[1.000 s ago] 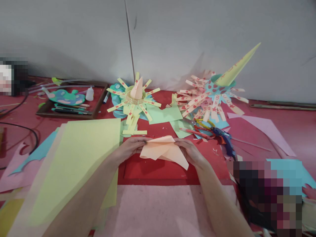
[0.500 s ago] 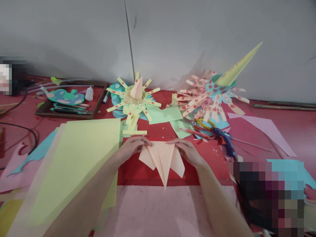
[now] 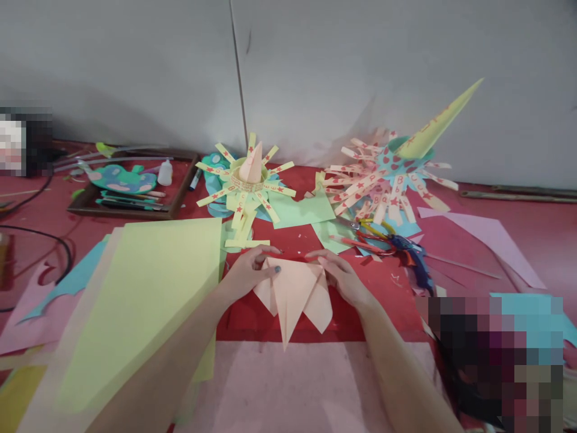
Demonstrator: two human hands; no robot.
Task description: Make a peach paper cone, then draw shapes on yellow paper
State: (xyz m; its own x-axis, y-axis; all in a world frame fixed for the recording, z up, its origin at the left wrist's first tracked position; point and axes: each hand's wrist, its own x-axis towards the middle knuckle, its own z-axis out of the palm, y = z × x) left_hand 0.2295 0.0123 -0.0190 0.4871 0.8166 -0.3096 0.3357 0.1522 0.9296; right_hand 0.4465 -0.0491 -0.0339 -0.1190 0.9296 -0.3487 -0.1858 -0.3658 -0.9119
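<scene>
A folded sheet of peach paper hangs between my hands in the middle of the view. Its central flap tapers to a point toward me, with a smaller wing at each side. My left hand pinches the upper left corner, thumb in front and fingers behind. At the upper right corner, my right hand grips the paper with its fingers along the top edge; part of the grip is hidden. Below the folded paper lies a red board on the table.
Yellow paper sheets lie at left, beneath my left forearm. Behind stand a yellow paper crown and a blue-pink one with a yellow cone. A brown tray holds pens and a glue bottle. A glue gun rests at right.
The folded paper has turned slightly, its point swinging to the left. My left thumb now shows on the front of the paper, and my left fingers have lifted a little.
</scene>
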